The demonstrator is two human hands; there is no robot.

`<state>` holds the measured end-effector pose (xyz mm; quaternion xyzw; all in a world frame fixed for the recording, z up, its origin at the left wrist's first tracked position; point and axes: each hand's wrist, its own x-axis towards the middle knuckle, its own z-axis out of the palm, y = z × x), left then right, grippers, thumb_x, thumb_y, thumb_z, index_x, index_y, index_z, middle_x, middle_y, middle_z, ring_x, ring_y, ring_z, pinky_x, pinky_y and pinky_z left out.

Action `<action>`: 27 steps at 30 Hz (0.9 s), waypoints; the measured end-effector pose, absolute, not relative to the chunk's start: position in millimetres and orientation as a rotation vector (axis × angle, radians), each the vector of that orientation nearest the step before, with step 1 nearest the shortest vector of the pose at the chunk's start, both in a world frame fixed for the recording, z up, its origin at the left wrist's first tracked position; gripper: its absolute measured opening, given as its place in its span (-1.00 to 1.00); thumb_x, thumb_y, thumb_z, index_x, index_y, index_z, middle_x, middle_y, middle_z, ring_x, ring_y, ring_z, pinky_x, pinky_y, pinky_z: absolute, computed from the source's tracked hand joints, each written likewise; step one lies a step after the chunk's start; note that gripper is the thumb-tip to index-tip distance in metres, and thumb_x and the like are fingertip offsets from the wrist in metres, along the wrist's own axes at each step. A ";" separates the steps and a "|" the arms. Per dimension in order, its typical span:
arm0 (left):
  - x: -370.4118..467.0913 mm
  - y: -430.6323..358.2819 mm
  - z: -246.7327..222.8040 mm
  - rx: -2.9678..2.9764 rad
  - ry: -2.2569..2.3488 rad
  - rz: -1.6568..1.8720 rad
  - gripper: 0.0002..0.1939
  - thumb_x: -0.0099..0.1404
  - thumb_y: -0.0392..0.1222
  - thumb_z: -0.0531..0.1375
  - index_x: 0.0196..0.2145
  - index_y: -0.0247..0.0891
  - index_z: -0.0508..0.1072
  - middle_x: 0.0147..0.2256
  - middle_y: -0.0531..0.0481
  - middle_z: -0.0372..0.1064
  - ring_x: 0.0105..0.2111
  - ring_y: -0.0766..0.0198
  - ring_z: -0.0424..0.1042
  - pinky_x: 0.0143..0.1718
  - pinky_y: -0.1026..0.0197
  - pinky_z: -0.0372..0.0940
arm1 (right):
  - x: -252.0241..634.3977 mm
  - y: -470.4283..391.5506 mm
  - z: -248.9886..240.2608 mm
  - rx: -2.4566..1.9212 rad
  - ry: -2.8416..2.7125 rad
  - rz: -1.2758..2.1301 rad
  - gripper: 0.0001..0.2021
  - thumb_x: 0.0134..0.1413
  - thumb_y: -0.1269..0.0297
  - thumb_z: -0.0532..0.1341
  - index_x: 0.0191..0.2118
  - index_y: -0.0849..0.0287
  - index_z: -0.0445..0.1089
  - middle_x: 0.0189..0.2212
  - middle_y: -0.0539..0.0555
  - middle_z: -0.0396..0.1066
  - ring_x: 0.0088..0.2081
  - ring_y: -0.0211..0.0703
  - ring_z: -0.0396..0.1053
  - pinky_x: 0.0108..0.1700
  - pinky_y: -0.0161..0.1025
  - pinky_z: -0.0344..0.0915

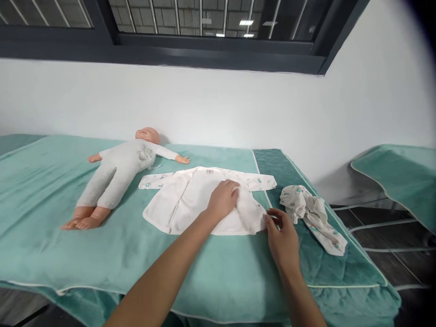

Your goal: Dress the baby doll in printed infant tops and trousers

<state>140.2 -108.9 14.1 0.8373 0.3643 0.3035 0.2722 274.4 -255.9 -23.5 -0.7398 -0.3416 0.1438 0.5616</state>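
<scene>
A small white jacket [190,200] lies spread open on the green bed cover, its patterned sleeves stretched to both sides. My left hand [224,199] is closed on the cloth right of the jacket's middle; its fingertips are partly hidden. At the jacket's right front corner, my right hand [282,234] pinches the edge between thumb and fingers. Left of the jacket, a baby doll [124,163] in white lies on its back with arms spread. Crumpled patterned clothing [311,213] rests to the right of my right hand.
The green bed cover [68,259] has a darker quilted part at the right. Behind the bed are a white wall [218,106] and a dark-framed window with bars. A second green-covered piece [405,177] and metal bars over a dark floor are at the right.
</scene>
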 end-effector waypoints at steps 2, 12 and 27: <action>127.1 -134.1 4.2 2.448 0.910 0.767 -0.65 0.43 -0.13 -0.02 0.05 -0.22 0.43 0.16 -0.11 0.32 0.20 0.11 0.25 0.22 0.03 0.17 | 273.6 -257.3 -25.3 -1.753 -0.891 0.183 -0.69 0.13 0.09 0.18 -0.08 0.15 0.37 -0.06 0.24 0.40 -0.09 0.05 0.40 -0.19 -0.08 0.39; 96.6 -214.2 -5.5 2.846 0.534 0.525 -0.49 0.45 -0.14 -0.07 0.30 -0.26 0.11 0.31 -0.19 0.10 0.38 0.04 -0.10 0.33 -0.28 -0.15 | 204.1 -276.4 17.2 -1.639 -1.276 0.002 -0.78 0.23 0.26 0.09 -0.06 0.09 0.37 0.10 0.20 0.28 0.14 0.04 0.25 0.17 0.09 0.22; -193.7 -60.2 58.5 2.340 1.589 1.156 -0.54 0.39 -0.03 0.05 0.19 -0.18 0.31 0.25 -0.11 0.22 0.30 0.07 0.11 0.31 -0.08 0.04 | 78.5 -15.7 60.3 -1.417 -1.682 0.483 -0.57 0.20 0.10 0.14 0.14 0.12 0.26 0.11 0.21 0.33 0.14 0.01 0.30 0.10 -0.03 0.29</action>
